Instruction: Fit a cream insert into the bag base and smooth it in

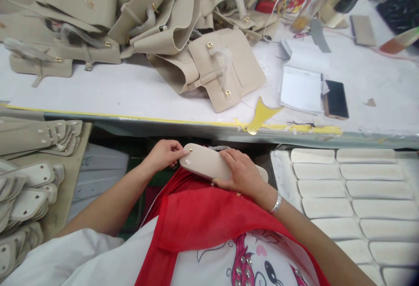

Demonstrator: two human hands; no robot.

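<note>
A beige, round-ended leather bag panel [204, 161] lies across my lap, over a red apron [196, 216]. Near its left end it has a small gold stud and a white bit that looks like tape. My left hand [167, 154] pinches that left end by the stud, thumb and forefinger together. Farther right, my right hand [240, 171] grips the panel, with fingers over the top and thumb along the near edge. The panel's right end shows partly past this hand. The panel's underside is hidden.
Beige bags [229, 63] with gold clasps pile up on the white table [98, 92]. A notepad [301, 87], a phone [336, 98] and a yellow scrap [262, 116] lie on the right. Stacked straps [31, 203] stand at left; rows of pale panels [369, 190] at right.
</note>
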